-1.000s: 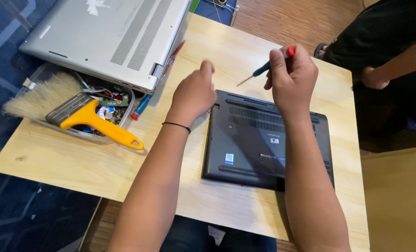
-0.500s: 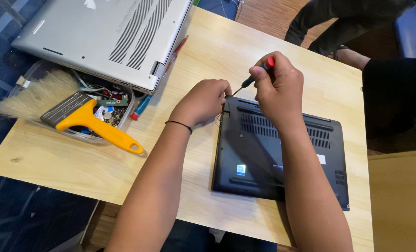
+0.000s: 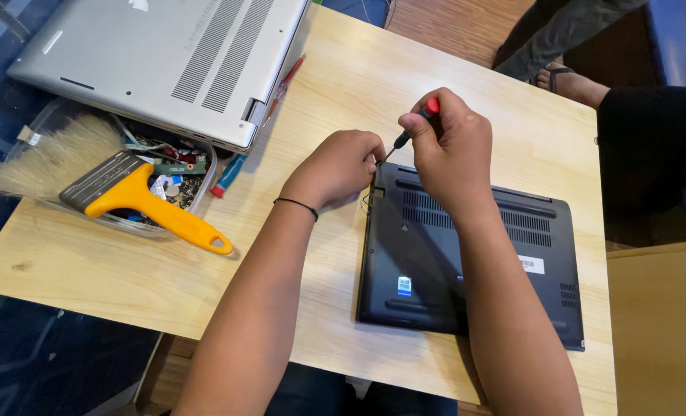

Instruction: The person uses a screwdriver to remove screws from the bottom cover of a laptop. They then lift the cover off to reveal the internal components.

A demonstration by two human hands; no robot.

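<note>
While the black laptop lies bottom-up near the wooden table's front edge, the right hand pinches a red-capped screwdriver, its tip at the laptop's far-left corner. The left hand is curled there too — probably steadying the tip, though its fingertips are hidden. A silver laptop and a yellow-handled brush sit well to the left.

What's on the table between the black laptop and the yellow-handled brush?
In the head view, only the left hand and its forearm cross bare wooden table between black laptop and brush.
</note>
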